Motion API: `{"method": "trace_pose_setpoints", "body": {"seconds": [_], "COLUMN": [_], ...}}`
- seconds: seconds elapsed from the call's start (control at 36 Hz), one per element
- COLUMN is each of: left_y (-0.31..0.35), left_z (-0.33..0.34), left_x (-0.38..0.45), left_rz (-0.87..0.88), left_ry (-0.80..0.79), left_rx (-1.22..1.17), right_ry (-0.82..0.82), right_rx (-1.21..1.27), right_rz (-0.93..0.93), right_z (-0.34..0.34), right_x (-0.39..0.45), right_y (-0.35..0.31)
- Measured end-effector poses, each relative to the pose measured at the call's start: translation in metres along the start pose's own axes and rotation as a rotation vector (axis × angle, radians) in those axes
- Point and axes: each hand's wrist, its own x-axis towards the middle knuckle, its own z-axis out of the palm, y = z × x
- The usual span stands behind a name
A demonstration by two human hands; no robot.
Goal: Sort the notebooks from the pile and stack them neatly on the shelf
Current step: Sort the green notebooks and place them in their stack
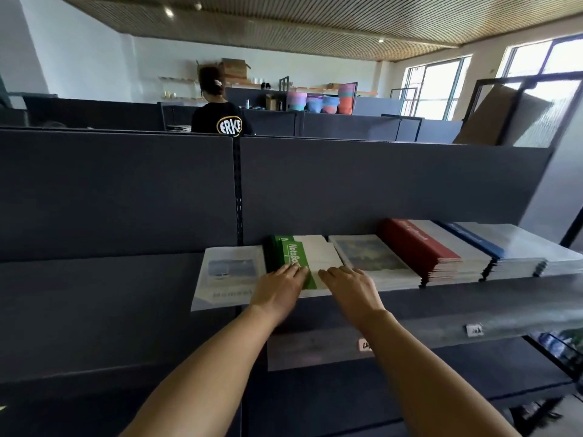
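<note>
A green and white notebook stack (303,252) lies on the grey shelf (473,298), marked "Notebook" on its green band. My left hand (277,291) rests flat on its near left part, fingers straight. My right hand (350,288) lies flat on its near right edge, beside a stack with a picture cover (372,257). Left of the green stack sits a pale notebook with a blue picture (227,272), jutting past the shelf's front edge. To the right stand a red-spined stack (419,247) and a blue-spined stack (492,244).
A dark back panel (126,190) rises behind the shelf. The shelf's front lip carries small price tags (473,329). Another person in a black shirt (220,118) stands beyond the partition, facing away. Lower shelves show at the far right (555,345).
</note>
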Motion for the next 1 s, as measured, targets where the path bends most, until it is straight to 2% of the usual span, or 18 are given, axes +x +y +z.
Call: {"method": "trace_pose_setpoints", "body": {"seconds": [0.22, 0.5, 0.83, 1.0], "left_y": [-0.002, -0.004, -0.007, -0.005], "left_z": [-0.001, 0.004, 0.003, 0.004], "left_x": [0.010, 0.021, 0.027, 0.022], "left_rz": [-0.034, -0.080, -0.089, -0.132], "left_ry": [-0.132, -0.177, -0.246, -0.253], "left_rx": [0.015, 0.014, 0.022, -0.050], "right_ry": [-0.041, 0.004, -0.064, -0.075], "right_rx": [0.040, 0.151, 0.161, 0.171], "right_rz": [-0.091, -0.122, -0.108, -0.093], "right_z": [0.013, 0.019, 0.027, 0.027], "right_x": [0.014, 0.018, 0.034, 0.029], "right_y": [0.021, 0.032, 0.033, 0.036]}}
